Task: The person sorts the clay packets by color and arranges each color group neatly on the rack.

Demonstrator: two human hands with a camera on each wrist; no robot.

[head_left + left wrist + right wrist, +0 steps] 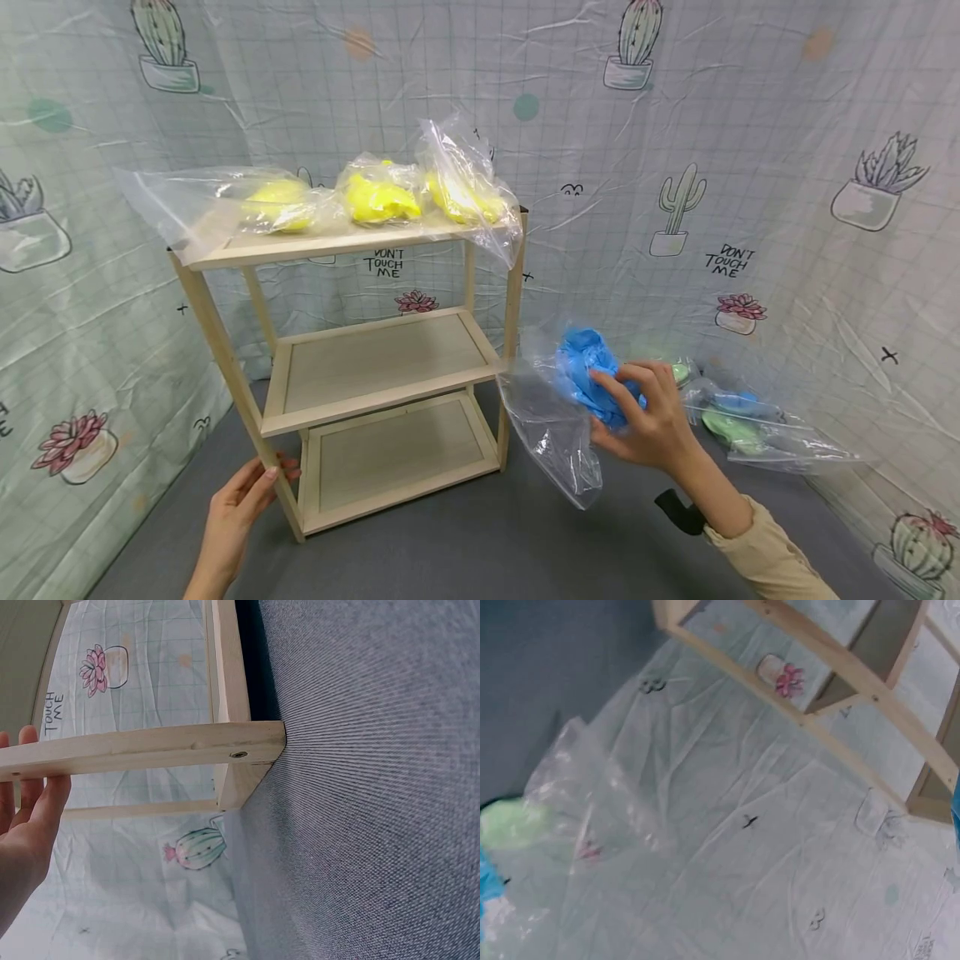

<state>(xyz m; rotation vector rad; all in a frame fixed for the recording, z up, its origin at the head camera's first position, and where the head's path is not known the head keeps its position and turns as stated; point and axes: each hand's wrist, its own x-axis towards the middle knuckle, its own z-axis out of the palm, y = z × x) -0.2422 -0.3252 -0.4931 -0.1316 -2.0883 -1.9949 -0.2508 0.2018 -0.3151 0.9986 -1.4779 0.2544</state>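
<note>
A light wooden shelf rack (390, 333) with three levels stands left of centre in the head view. My left hand (238, 504) grips its front left post low down, thumb on the near side and fingers behind; the left wrist view shows this hand (30, 832) around the post (150, 750). My right hand (648, 412), just right of the rack, pinches a clear plastic bag with a crumpled blue item (592, 375) inside, held up above the table. The bag's loose end (555, 442) hangs toward the rack.
Several clear bags with yellow contents (378, 198) lie on the top shelf. At the table's right back are more clear bags with green contents (735, 429) and a bit of blue. Printed cloth (570, 125) walls in the dark table (450, 550).
</note>
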